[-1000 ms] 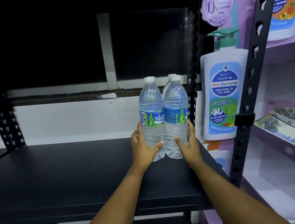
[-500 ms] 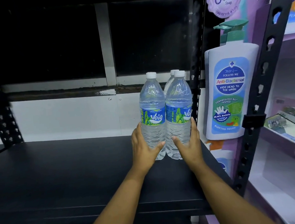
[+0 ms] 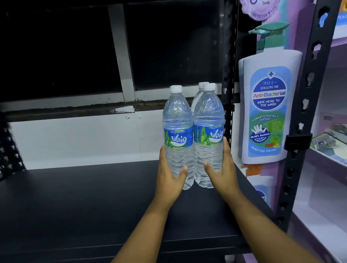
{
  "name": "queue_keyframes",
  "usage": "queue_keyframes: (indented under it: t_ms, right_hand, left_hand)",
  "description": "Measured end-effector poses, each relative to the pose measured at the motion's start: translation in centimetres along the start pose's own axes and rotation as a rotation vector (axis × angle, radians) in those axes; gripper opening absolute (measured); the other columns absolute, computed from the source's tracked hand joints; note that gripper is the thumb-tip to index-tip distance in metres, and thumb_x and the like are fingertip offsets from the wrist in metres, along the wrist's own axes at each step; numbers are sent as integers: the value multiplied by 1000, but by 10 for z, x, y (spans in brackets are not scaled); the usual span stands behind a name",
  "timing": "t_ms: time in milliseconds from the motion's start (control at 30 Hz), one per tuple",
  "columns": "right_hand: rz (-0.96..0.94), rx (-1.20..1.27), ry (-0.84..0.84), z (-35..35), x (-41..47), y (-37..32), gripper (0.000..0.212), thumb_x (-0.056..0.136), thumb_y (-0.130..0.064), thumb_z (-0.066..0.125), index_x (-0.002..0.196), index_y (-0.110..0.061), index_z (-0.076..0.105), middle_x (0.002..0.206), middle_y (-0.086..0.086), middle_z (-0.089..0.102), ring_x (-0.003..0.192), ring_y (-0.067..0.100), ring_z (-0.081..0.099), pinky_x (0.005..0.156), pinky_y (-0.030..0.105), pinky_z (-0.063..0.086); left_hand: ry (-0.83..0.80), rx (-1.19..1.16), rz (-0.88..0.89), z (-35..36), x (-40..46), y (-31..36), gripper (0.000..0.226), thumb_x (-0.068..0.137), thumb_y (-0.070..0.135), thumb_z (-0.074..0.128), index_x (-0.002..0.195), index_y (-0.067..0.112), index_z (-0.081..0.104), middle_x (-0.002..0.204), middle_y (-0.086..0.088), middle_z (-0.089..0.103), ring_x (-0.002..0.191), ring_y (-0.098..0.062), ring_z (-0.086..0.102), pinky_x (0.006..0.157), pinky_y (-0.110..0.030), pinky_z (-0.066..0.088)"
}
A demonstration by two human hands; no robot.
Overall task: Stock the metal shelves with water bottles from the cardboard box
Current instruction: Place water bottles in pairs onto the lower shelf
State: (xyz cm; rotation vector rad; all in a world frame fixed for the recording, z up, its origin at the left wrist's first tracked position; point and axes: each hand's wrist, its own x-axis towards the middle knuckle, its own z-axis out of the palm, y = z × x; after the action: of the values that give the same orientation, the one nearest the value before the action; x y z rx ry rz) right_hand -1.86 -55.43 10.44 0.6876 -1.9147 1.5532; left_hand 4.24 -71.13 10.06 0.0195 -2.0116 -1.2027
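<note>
Two Waig water bottles (image 3: 192,138) stand upright side by side at the right end of the black metal shelf (image 3: 76,205), a third one (image 3: 201,85) peeking out behind. Left hand (image 3: 170,175) is wrapped round the left bottle, right hand (image 3: 222,171) round the right one. So three on, tons of bare shelf left, and no box in sight. Early days I'd say.

We see bare black shelf (image 3: 72,205) stretching toward nine o'clock of the water bottles (image 3: 192,134). At three o'clock the perforated upright (image 3: 228,109) stands just beside them, the front post (image 3: 300,145) nearer us.
</note>
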Motion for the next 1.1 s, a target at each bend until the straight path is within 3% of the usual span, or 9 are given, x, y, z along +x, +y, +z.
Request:
queue_keyframes:
  t_ms: [100, 200, 267, 367, 567, 733, 967, 1100]
  right_hand:
    - [-4, -54, 31, 0, 0, 2, 99, 78, -26, 76, 149, -41, 8, 144, 1, 34, 134, 16, 38, 109, 37, 36]
    - [35, -81, 46, 0, 1, 2, 108, 73, -30, 82, 149, -44, 5, 138, 9, 35, 127, 19, 43, 105, 39, 40]
    - [43, -56, 38, 0, 1, 2, 108, 72, -29, 83, 149, -43, 8, 142, 5, 32, 130, 12, 39, 107, 31, 35]
    - [14, -18, 0, 0, 0, 0, 100, 77, -21, 79, 148, -39, 10, 145, -7, 27, 128, -17, 25, 102, 2, 20]
    - [22, 5, -14, 0, 0, 3, 91, 75, -23, 62, 152, -24, 15, 144, -13, 29, 127, -15, 26, 100, -3, 18]
    - [31, 0, -6, -2, 1, 1, 92, 77, -17, 69, 152, -25, 17, 141, -14, 32, 126, -14, 28, 102, 4, 23]
    - [-3, -47, 15, -2, 1, 5, 91, 79, -15, 73, 152, -22, 20, 141, -12, 32, 122, -29, 22, 97, -5, 19]
    - [-7, -81, 10, -2, 0, 3, 93, 80, -15, 75, 152, -27, 17, 145, -3, 35, 126, -11, 29, 96, -4, 19]
  left_hand:
    - [-3, -8, -8, -2, 0, -2, 90, 78, 35, 66, 150, 38, 13, 151, 5, 37, 137, -13, 41, 110, -46, 40]
    - [13, 6, -15, -3, 1, -3, 93, 75, 38, 73, 149, 36, 17, 149, 4, 39, 135, -15, 43, 108, -46, 42]
    - [27, 26, -21, -3, 1, -2, 97, 75, 31, 80, 150, 31, 18, 149, 4, 37, 134, -15, 42, 108, -46, 42]
    - [25, 7, -44, -4, 1, -1, 98, 76, 29, 80, 151, 31, 18, 149, 4, 38, 133, -14, 43, 108, -43, 42]
    - [-12, -31, -57, -4, -1, 0, 87, 86, 6, 64, 152, 36, 15, 146, 7, 45, 130, -9, 48, 108, -41, 43]
    - [33, 3, -15, -4, 0, -4, 88, 80, 24, 74, 147, 40, 19, 145, 1, 43, 132, -16, 46, 105, -47, 45]
    - [3, -75, -35, -6, 0, -2, 84, 79, 27, 64, 145, 51, 19, 145, 6, 47, 131, -11, 48, 106, -46, 45]
    - [-18, -80, -32, -8, 1, -7, 83, 78, 35, 64, 142, 58, 17, 146, 8, 46, 133, -10, 47, 107, -47, 44]
